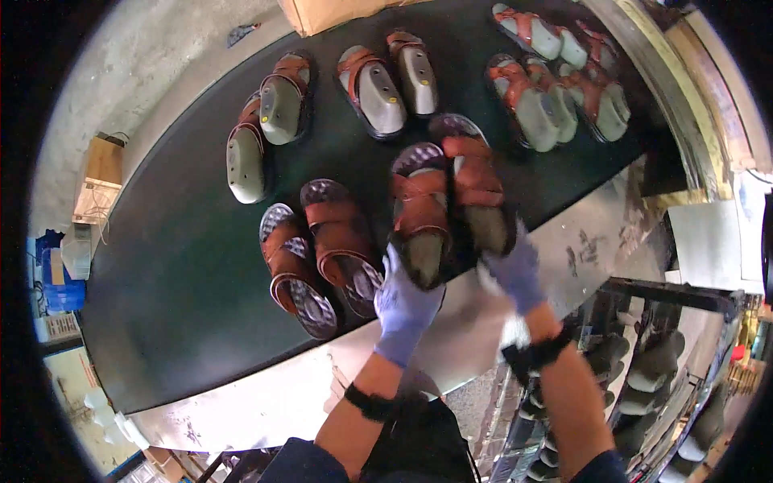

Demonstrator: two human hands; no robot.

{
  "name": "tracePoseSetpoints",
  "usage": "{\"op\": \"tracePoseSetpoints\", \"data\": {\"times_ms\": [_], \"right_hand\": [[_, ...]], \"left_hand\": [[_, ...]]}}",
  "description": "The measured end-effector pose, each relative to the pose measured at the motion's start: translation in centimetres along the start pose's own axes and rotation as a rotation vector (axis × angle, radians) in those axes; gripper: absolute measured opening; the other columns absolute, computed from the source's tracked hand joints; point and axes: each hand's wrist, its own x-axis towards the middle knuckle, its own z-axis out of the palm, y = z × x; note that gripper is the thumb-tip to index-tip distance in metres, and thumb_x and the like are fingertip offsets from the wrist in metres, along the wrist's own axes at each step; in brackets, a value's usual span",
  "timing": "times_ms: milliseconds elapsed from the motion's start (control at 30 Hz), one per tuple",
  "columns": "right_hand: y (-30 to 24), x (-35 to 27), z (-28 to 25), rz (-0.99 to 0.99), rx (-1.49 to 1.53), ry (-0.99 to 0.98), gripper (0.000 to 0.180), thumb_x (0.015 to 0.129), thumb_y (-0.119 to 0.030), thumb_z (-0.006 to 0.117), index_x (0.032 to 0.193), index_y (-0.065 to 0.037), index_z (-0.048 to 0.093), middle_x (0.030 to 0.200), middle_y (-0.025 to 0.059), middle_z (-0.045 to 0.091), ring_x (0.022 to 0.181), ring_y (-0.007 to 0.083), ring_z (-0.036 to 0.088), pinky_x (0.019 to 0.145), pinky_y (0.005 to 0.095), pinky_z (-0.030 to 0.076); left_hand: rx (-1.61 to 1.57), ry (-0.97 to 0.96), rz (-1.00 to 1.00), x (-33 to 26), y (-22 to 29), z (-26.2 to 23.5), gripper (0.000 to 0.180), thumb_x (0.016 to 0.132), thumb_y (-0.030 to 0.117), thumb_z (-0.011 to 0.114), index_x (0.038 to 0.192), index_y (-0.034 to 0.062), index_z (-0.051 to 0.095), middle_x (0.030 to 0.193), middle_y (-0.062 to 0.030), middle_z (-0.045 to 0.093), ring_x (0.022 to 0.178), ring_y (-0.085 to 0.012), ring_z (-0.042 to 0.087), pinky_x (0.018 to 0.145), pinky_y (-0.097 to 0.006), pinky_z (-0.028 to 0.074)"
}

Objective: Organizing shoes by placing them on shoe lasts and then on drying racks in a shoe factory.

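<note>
My left hand (407, 306), in a pale violet glove, is closed round the heel end of a brown strappy sandal (420, 197). Beside it my right hand (518, 270), gloved alike and slightly blurred, grips the heel end of a second brown sandal (479, 175). Both sandals point away from me, and an olive-grey surface shows at each heel behind the straps. To the left of my left hand lies a sandal (345, 233) with a dark studded insole, and another sandal (288, 262) rests next to it; neither has a shoe last inside.
On the dark conveyor belt (177, 298), farther off, sit several sandals (374, 97) filled with grey-green shoe lasts, including a cluster (535, 113) at far right. A metal ledge (266, 402) edges the belt nearest me. A rack (644, 294) holding grey lasts stands at lower right.
</note>
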Motion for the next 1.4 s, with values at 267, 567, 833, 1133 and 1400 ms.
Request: {"op": "tracePoseSetpoints", "data": {"times_ms": [267, 567, 833, 1133, 1400], "right_hand": [[11.1, -31.7, -3.7, 0.781, 1.271, -0.300, 0.057, 0.073, -0.016, 0.072, 0.123, -0.002, 0.050, 0.108, 0.0094, 0.062, 0.096, 0.0256, 0.060, 0.087, 0.0362, 0.048], [28.9, -69.6, 7.9, 0.530, 0.420, 0.260, 0.040, 0.084, -0.011, 0.055, 0.122, 0.000, 0.051, 0.121, 0.0120, 0.055, 0.113, 0.0252, 0.050, 0.101, 0.0358, 0.038], [52.7, -77.7, 7.4, 0.984, 1.097, 0.976, 0.043, 0.096, -0.021, 0.039, 0.135, -0.003, 0.037, 0.138, 0.0087, 0.040, 0.123, 0.0198, 0.040, 0.103, 0.0330, 0.030], [40.7, -70.2, 9.2, 0.806, 1.484, 0.897, 0.045, 0.095, -0.011, 0.039, 0.137, 0.001, 0.031, 0.134, 0.0166, 0.044, 0.109, 0.0214, 0.052, 0.091, 0.0306, 0.044], [8.0, -33.3, 1.2, 0.381, 0.987, -0.167, 0.059, 0.081, 0.002, 0.057, 0.136, 0.001, 0.036, 0.132, 0.0120, 0.048, 0.123, 0.0203, 0.044, 0.103, 0.0317, 0.034]], "left_hand": [[-0.803, -0.570, -0.134, -21.7, -9.0, 7.1, 0.072, 0.067, 0.006, 0.075, 0.130, 0.0012, 0.040, 0.113, -0.0114, 0.059, 0.099, -0.0237, 0.060, 0.088, -0.036, 0.050], [-0.644, -1.457, -0.411, -41.1, -17.0, 30.5, 0.063, 0.064, 0.019, 0.082, 0.117, -0.0006, 0.054, 0.111, -0.0097, 0.060, 0.095, -0.0172, 0.058, 0.082, -0.034, 0.050], [-0.293, -1.694, 0.263, -55.3, -9.3, 53.7, 0.048, 0.070, 0.022, 0.070, 0.112, 0.0049, 0.056, 0.101, -0.0184, 0.064, 0.094, -0.0334, 0.061, 0.082, -0.040, 0.048], [-0.366, -1.264, 0.619, -48.8, -15.0, 43.3, 0.048, 0.080, 0.039, 0.058, 0.117, 0.0087, 0.055, 0.096, -0.0153, 0.064, 0.085, -0.0304, 0.062, 0.075, -0.040, 0.050], [-0.342, -0.067, 0.317, -21.8, -12.8, 1.6, 0.056, 0.069, 0.020, 0.073, 0.117, 0.0004, 0.051, 0.105, -0.0187, 0.059, 0.098, -0.0320, 0.058, 0.084, -0.037, 0.048]]}}
